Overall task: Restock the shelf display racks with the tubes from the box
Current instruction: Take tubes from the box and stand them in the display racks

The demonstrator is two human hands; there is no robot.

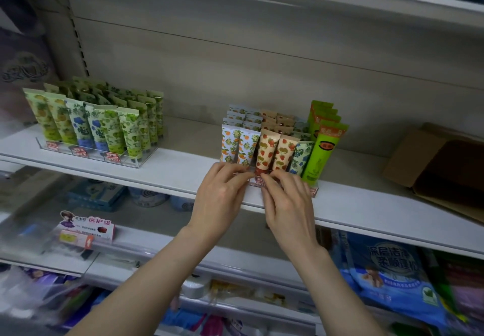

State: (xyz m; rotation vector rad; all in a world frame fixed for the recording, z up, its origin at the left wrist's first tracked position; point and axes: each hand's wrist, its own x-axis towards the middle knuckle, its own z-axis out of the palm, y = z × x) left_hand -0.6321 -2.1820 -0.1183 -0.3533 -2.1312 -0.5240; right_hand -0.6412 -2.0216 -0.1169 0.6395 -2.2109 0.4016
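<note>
Two clear display racks stand on the white shelf (170,170). The left rack (91,152) holds several green and blue patterned tubes (104,126). The right rack (313,187) holds orange-print, strawberry-print (264,150), blue-print and bright green tubes (320,150). My left hand (220,197) and my right hand (290,202) rest against the front edge of the right rack, fingertips pinching its front wall just below the strawberry tubes. Neither hand holds a tube. An open cardboard box (408,160) lies on the shelf at the far right.
Bare shelf lies between the two racks and between the right rack and the box. A shelf above overhangs. Below sit blue packets (387,275), a small sign card (86,228) and assorted blurred goods.
</note>
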